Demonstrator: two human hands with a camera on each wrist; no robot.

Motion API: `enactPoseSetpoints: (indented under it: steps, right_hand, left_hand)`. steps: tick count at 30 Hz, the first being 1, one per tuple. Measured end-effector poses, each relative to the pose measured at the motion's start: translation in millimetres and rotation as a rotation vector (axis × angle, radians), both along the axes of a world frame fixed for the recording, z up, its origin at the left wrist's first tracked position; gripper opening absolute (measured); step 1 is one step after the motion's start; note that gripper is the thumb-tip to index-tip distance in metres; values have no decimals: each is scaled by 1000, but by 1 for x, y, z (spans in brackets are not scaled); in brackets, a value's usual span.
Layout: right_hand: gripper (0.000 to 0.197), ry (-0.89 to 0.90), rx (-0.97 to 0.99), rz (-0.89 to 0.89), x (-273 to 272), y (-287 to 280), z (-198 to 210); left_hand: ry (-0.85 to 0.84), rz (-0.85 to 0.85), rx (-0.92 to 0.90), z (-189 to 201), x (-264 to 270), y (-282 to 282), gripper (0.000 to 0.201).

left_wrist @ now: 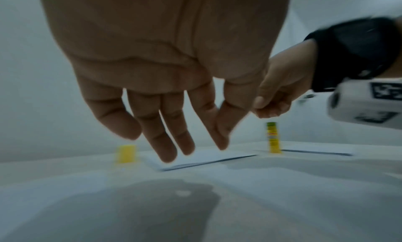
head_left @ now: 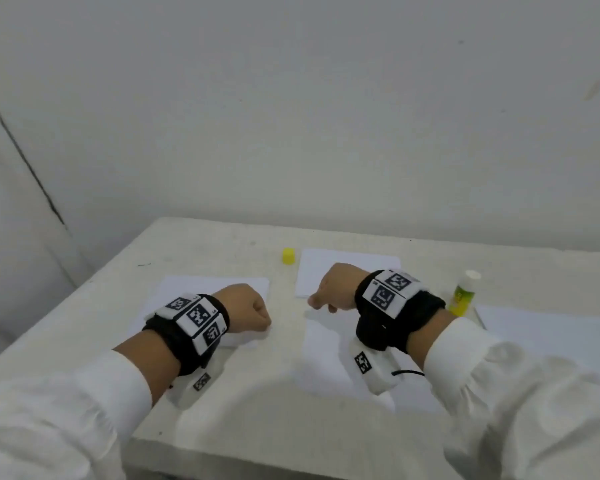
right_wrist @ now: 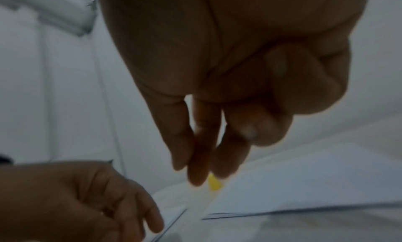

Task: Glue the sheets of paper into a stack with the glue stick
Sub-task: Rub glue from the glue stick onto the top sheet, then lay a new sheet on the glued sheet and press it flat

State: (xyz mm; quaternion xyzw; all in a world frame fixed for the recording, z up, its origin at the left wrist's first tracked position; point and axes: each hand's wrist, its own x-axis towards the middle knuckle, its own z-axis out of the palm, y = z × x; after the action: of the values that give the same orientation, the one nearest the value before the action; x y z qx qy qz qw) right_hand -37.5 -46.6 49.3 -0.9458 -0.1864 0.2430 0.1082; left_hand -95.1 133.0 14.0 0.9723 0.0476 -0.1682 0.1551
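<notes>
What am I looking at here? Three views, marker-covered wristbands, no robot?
No robot: a person in white sleeves works bare-handed. The head view comes from a camera worn on the head; the other two come from cameras strapped to each wrist, looking along the fingers. The black bands with printed square markers belong to that rig. On the pale table lie several white paper sheets, a small yellow plastic cap standing alone, and an uncapped yellow-green glue stick standing upright. The left hand and right hand hover above the sheets, fingers loose, holding nothing.
</notes>
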Motion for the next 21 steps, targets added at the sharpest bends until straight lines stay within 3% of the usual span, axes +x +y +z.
enactPoseSetpoints:
  steps: [3, 6, 12, 21]
  right_hand:
    - [41, -105, -122, 162, 6, 66, -11]
    - [51, -140, -213, 220, 12, 105, -29]
    - [92, -125, -296, 232, 20, 127, -54]
    - [82, -122, -303, 261, 18, 140, -57]
  left_hand:
    - [26, 160, 77, 4, -12, 53, 30]
    - [69, 282, 169, 1, -20, 97, 51]
    - [162, 269, 243, -6, -16, 121, 59]
    - [182, 247, 274, -9, -5, 126, 58]
